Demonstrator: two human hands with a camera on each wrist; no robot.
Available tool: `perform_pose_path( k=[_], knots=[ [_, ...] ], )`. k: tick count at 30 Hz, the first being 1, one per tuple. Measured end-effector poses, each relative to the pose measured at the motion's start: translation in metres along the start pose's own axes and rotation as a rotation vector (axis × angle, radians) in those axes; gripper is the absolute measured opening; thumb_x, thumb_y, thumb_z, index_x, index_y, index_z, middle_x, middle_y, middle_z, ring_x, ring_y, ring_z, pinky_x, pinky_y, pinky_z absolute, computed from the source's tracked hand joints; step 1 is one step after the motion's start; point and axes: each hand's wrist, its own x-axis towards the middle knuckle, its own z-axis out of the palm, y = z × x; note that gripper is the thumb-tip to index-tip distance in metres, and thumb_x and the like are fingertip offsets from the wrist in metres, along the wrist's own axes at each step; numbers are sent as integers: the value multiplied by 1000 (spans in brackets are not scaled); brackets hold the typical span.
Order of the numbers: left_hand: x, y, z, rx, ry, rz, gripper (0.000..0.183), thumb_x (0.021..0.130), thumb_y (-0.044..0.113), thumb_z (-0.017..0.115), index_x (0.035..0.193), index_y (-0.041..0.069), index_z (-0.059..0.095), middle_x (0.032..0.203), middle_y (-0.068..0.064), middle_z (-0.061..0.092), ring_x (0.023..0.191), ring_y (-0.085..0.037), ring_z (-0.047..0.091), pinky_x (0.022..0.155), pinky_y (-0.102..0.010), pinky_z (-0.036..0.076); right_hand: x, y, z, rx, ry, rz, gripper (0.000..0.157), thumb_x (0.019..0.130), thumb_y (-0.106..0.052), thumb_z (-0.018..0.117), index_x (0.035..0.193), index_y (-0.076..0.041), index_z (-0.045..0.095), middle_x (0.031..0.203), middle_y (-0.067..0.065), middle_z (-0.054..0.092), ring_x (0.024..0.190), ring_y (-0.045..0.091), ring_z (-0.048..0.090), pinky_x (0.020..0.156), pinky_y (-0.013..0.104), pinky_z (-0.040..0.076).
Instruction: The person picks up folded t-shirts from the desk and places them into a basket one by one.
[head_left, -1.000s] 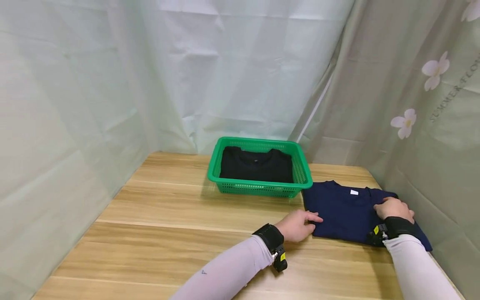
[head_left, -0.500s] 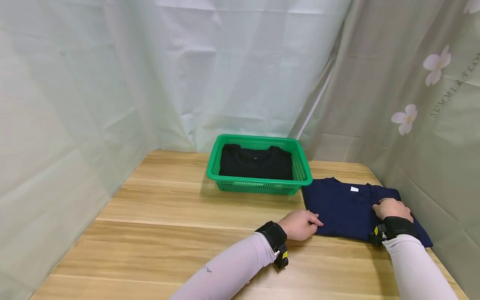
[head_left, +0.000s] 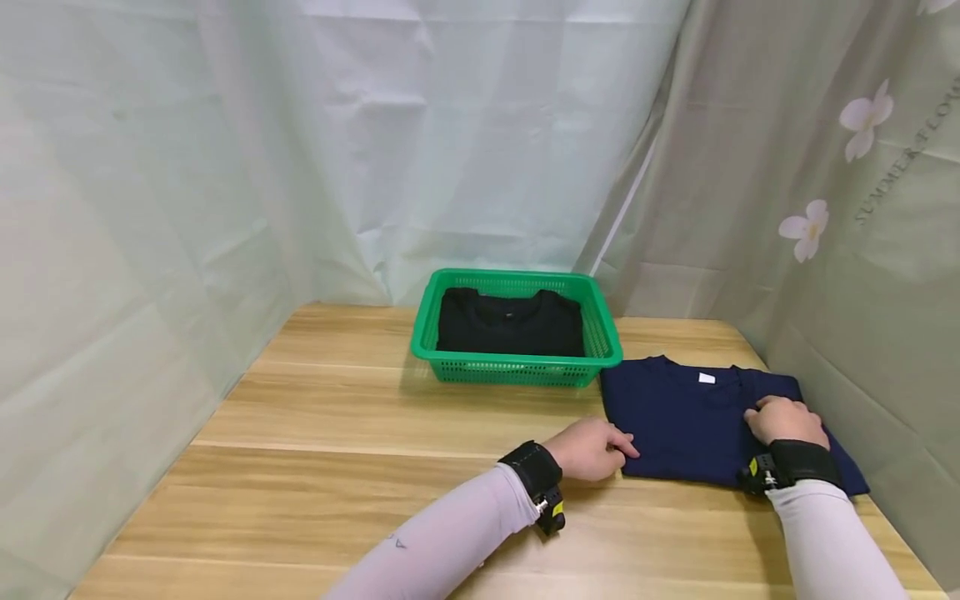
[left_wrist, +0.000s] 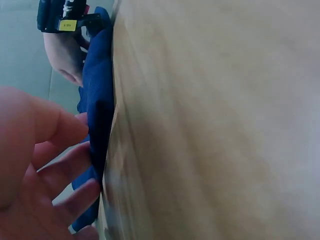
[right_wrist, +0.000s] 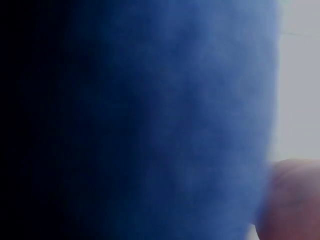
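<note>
A folded navy T-shirt [head_left: 682,425] with a white neck label [head_left: 707,378] lies on the right side of the table. My left hand [head_left: 591,450] is at its near left corner, the fingertips on the cloth's edge. In the left wrist view, the loosely bent fingers [left_wrist: 55,125] reach to the side of the blue fabric [left_wrist: 97,95]. My right hand [head_left: 786,421] rests on top of the shirt's right part, with its fingertips hidden under the hand. Blurred fabric [right_wrist: 200,110] fills most of the right wrist view, beside a bit of that hand [right_wrist: 292,200].
A green plastic basket [head_left: 517,372] stands at the back middle, holding a folded black T-shirt [head_left: 510,333]. Its right end is close to the navy shirt's far left corner. Wood-grain table [head_left: 315,467] extends to the left. Pale curtains [head_left: 480,150] enclose the back and sides.
The head view has shifted slightly. Both hands keep nearly the same places on the navy T-shirt, and the left fingers are a little more bent at its corner. The basket stays put.
</note>
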Motion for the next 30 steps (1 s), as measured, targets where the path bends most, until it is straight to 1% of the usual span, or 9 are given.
perform_pose_path(
  k=[3, 6, 8, 13, 19, 21, 24, 26, 30],
  knots=[
    [-6, 1, 0, 33, 20, 6, 32, 103, 14, 62, 122, 20, 86, 142, 8, 74, 140, -10, 63, 132, -38, 37, -6, 0, 1, 0, 2, 2, 57, 109, -26, 54, 154, 7, 47, 154, 49, 36, 137, 73, 38, 111, 79, 43],
    [-11, 1, 1, 56, 42, 7, 31, 103, 15, 62, 118, 23, 88, 137, 13, 76, 137, -9, 61, 135, -54, 29, -11, 1, 3, 2, 4, 12, 57, 110, -27, 54, 155, 6, 47, 155, 48, 35, 137, 72, 37, 111, 79, 43],
    [-14, 1, 0, 61, 54, 8, 30, 103, 15, 63, 115, 24, 89, 133, 16, 78, 134, -7, 61, 136, -59, 26, -15, 1, 4, 5, 8, 19, 57, 110, -28, 54, 156, 5, 47, 155, 47, 35, 138, 71, 36, 111, 79, 43],
    [-21, 0, -1, 61, 65, -13, 27, 103, 17, 65, 106, 28, 90, 124, 22, 79, 126, -1, 62, 136, -60, 24, -25, 1, 8, 3, 25, 9, 56, 109, -28, 55, 155, 5, 49, 153, 47, 36, 136, 70, 38, 108, 80, 45],
    [-32, 5, -1, 13, 49, -99, 25, 102, 21, 69, 96, 33, 90, 111, 30, 80, 129, -2, 60, 134, -63, 17, -42, 4, 13, -15, 65, -35, 54, 107, -28, 57, 148, 6, 55, 151, 46, 42, 137, 70, 40, 109, 79, 44],
    [-35, 7, -1, -6, 54, -122, 24, 101, 22, 72, 91, 35, 90, 104, 33, 80, 126, -3, 60, 130, -63, 18, -47, 5, 14, -18, 75, -39, 53, 107, -29, 58, 147, 6, 56, 150, 46, 44, 137, 69, 41, 108, 79, 44],
    [-41, 10, 0, -36, 63, -143, 24, 99, 23, 74, 84, 35, 89, 96, 35, 79, 122, -4, 57, 120, -57, 21, -54, 6, 17, -31, 89, -51, 53, 107, -29, 59, 145, 7, 57, 147, 46, 46, 137, 68, 41, 108, 78, 44],
    [-45, 12, -1, -47, 64, -150, 24, 98, 24, 75, 82, 35, 89, 94, 34, 79, 118, -2, 55, 111, -51, 23, -58, 7, 18, -35, 93, -58, 53, 107, -30, 59, 145, 7, 57, 146, 46, 47, 136, 68, 42, 108, 78, 44],
    [-51, 14, -3, -44, 49, -160, 24, 98, 26, 75, 80, 36, 88, 96, 35, 78, 108, 0, 49, 95, -41, 21, -64, 7, 21, -37, 96, -65, 53, 107, -30, 59, 144, 7, 58, 143, 47, 48, 135, 68, 43, 108, 78, 44]
  ],
)
